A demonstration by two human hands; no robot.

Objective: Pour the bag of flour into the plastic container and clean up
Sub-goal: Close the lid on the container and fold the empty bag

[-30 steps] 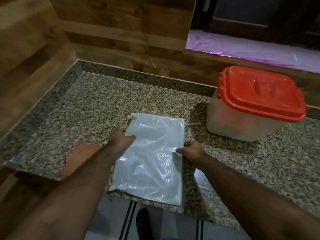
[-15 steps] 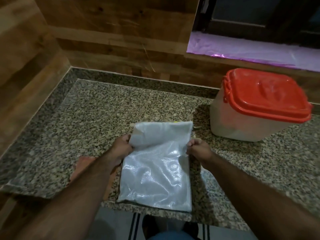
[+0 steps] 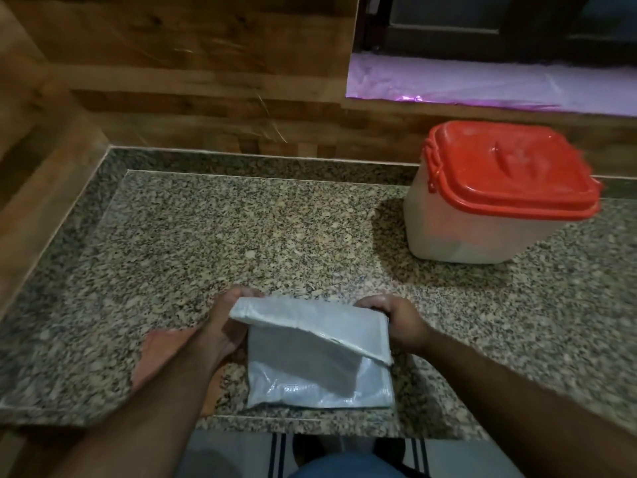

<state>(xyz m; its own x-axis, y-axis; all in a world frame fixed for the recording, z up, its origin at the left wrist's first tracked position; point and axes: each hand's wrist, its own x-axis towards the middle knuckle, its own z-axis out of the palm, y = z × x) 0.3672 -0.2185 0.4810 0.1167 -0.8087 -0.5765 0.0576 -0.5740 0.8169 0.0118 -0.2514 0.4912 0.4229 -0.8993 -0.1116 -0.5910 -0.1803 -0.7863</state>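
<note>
An empty white plastic flour bag (image 3: 310,367) lies flat near the front edge of the granite counter (image 3: 241,236). Its far half is folded back toward me. My left hand (image 3: 224,326) grips the bag's folded left corner. My right hand (image 3: 396,319) holds the fold's right end. The translucent plastic container (image 3: 458,229) stands at the back right, apart from both hands, with its red lid (image 3: 510,174) shut on it.
Wooden walls enclose the counter on the left and at the back. A purple sheet (image 3: 482,84) covers the window sill behind the container. A reddish patch (image 3: 162,357) lies on the counter under my left forearm. Below the counter edge is tiled floor.
Both hands have pulled the bag's far edge toward me, folding the bag roughly in half. The container has not moved.
</note>
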